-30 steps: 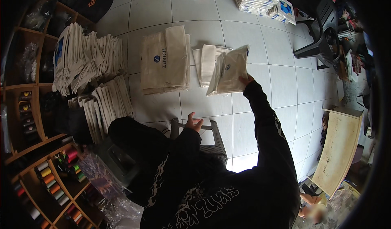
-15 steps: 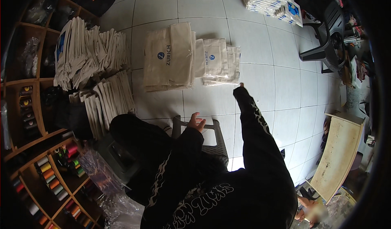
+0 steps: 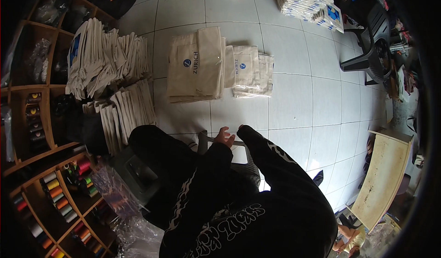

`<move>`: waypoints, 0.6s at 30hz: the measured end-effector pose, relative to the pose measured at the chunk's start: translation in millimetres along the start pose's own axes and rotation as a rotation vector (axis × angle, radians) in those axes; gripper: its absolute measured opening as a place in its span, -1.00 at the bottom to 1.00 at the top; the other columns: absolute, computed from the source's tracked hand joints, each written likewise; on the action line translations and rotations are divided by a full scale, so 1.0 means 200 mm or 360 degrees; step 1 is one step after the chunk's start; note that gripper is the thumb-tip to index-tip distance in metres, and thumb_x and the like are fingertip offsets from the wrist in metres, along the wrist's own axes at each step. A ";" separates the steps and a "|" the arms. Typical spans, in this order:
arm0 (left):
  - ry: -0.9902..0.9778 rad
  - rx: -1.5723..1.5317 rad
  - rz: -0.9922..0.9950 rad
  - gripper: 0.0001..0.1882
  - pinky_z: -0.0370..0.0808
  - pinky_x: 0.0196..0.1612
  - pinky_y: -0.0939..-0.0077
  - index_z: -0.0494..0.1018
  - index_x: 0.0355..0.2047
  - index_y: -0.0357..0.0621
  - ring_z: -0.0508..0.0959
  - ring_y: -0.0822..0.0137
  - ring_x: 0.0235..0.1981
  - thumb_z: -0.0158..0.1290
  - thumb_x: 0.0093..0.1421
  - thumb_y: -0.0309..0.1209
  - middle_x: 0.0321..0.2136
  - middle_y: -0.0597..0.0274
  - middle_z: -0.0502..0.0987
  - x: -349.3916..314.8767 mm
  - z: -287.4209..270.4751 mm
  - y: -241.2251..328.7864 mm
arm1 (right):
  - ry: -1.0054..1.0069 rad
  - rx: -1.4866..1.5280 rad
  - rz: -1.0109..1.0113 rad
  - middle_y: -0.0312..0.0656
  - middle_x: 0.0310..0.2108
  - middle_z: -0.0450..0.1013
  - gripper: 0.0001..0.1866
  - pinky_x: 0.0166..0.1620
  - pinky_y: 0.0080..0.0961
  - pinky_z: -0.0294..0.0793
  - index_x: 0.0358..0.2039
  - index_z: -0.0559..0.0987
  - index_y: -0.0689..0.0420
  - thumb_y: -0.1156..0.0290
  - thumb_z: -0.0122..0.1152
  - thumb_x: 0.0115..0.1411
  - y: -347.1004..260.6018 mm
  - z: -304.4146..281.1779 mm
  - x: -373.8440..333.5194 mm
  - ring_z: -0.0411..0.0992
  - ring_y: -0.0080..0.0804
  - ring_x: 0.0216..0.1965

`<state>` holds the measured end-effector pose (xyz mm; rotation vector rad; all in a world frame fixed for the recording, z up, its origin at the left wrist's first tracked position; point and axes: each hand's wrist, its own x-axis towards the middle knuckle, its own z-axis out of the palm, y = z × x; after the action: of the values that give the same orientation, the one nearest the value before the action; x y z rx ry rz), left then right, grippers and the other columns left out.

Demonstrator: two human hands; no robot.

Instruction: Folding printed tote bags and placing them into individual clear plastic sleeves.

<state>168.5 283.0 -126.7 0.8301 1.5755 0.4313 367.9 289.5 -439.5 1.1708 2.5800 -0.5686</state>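
Observation:
My left hand [image 3: 224, 137] hovers over the front of a dark plastic stool [image 3: 250, 168], its fingers spread and curved, holding nothing visible. Close by on the right is my right hand [image 3: 240, 127]; a long black sleeve covers it nearly to a fingertip, so its fingers are hidden. Beyond both hands, apart from them, a stack of folded cream cloth bags [image 3: 183, 81] lies on the tiled floor [image 3: 289, 104], with a shiny plastic sheen. Touching or overlapping its right side is a smaller stack of cream cloth pouches [image 3: 248, 76], plastic-covered at the near edge.
Tall piles of cream bags [image 3: 103, 60] stand at left beside wooden shelves [image 3: 43, 89] holding thread spools [image 3: 57, 196]. A pile of white-and-blue packs [image 3: 308, 1] and a black chair [image 3: 370, 51] are far right. A worn pale table [image 3: 381, 175] and another person [image 3: 353, 239] are at right.
My right arm has drawn back from near the smaller stack, down and left, to beside my left hand. The left hand stays over the stool. The whole view has shifted slightly.

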 end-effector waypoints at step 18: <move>0.0085 0.0334 0.0160 -0.45 0.42 -0.22 0.33 0.17 -0.01 -0.07 0.48 0.17 -0.27 0.10 0.00 -0.28 -0.19 0.01 0.40 -0.17 -0.16 0.05 | 0.0171 0.0080 -0.0115 -0.28 -0.83 0.21 -0.74 -0.66 -0.42 0.23 -0.68 0.43 0.02 0.22 0.04 0.08 -0.16 -0.37 -0.30 0.25 -0.38 -0.74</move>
<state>140.6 272.0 -89.8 1.0693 1.6523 0.3666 378.7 263.1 -343.6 1.1578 2.7230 -0.6053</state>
